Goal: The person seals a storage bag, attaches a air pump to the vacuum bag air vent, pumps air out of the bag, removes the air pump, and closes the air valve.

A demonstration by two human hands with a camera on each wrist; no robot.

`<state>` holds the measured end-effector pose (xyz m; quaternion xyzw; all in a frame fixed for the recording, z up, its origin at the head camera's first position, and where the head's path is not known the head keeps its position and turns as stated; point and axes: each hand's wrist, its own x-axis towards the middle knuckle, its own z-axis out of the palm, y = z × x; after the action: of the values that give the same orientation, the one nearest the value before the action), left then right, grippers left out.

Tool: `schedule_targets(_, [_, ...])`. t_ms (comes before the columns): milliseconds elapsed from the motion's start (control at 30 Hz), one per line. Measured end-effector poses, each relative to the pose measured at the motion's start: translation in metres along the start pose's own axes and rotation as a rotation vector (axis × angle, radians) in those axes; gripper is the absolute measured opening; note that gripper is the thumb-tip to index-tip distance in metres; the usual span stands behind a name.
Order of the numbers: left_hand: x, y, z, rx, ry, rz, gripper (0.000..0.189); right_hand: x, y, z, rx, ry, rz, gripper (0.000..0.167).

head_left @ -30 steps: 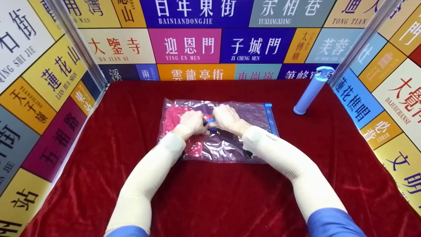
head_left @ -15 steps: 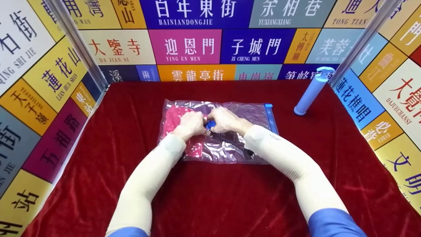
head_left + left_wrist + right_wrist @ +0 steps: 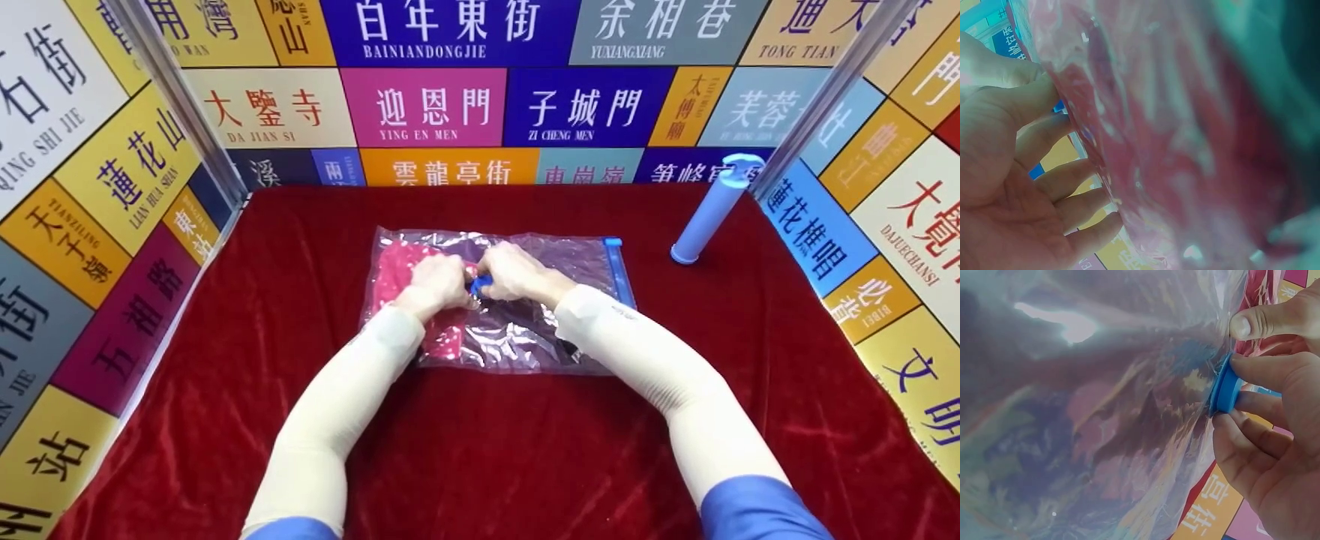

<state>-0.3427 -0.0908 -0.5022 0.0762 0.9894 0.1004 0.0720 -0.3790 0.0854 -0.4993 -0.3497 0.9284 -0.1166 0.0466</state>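
Note:
A clear vacuum storage bag (image 3: 517, 341) lies on the cloth in the head view, with pink white-dotted fabric (image 3: 392, 271) and darker fabric inside. The right hand (image 3: 517, 271) pinches a round blue valve cap (image 3: 1226, 389) on the bag's top between thumb and fingers. Just left of the valve, the left hand (image 3: 439, 281) grips the bag's film. Its curled fingers reach the plastic in the left wrist view, and its thumb (image 3: 1241, 327) shows beside the cap in the right wrist view. The valve's base is partly hidden by the fingers.
A light blue hand pump (image 3: 709, 217) stands at the back right of the dark red cloth (image 3: 480, 442). A blue zip strip (image 3: 620, 274) closes off the bag's right edge. Panels with printed characters (image 3: 431, 106) form walls at the back and both sides.
The right hand's fingers have shifted and turned a little around the blue cap, which shows at a different angle. The left hand, bag and pump stay in place.

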Motion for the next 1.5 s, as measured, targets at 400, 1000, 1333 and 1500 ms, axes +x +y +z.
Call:
schedule_targets(400, [-0.001, -0.001, 0.0, 0.014, 0.031, 0.031, 0.052, 0.0, -0.004, 0.008, -0.057, 0.09, 0.147, 0.033])
schedule_targets(1000, [-0.001, -0.002, -0.001, 0.014, 0.017, 0.039, 0.052, -0.007, 0.004, 0.011, -0.018, 0.127, 0.12, 0.046])
schedule_targets(1333, [-0.001, -0.001, -0.001, 0.02, 0.004, 0.036, 0.054, -0.012, 0.014, 0.005, 0.088, 0.016, -0.119, 0.042])
schedule_targets(1500, [-0.001, -0.001, 0.0, 0.013, -0.011, 0.027, 0.06, -0.011, 0.01, 0.008, 0.032, 0.009, -0.103, 0.035])
